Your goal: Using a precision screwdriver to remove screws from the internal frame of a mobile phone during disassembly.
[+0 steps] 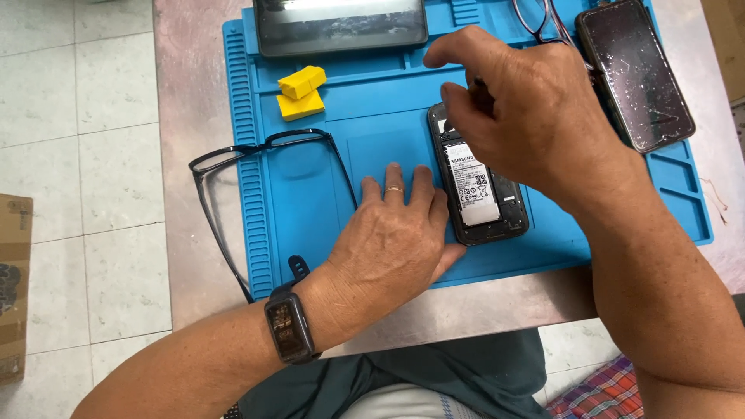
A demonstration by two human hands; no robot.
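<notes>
An opened black phone [497,213] lies back-up on the blue work mat [372,132], its white-labelled battery [473,186] exposed. My left hand [396,240] rests flat on the mat, fingers pressed against the phone's left edge; a ring is on one finger and a dark watch [289,327] on the wrist. My right hand [528,109] hovers over the phone's top end, thumb and fingers pinched close at its upper edge; what they grip is hidden.
Black-framed glasses [256,155] lie across the mat's left edge. Two yellow blocks [301,93] sit at upper left, a dark tablet-like device [341,27] at the top, a second dark phone [636,74] at upper right with thin cables [543,23]. A cardboard box [14,287] stands on the floor.
</notes>
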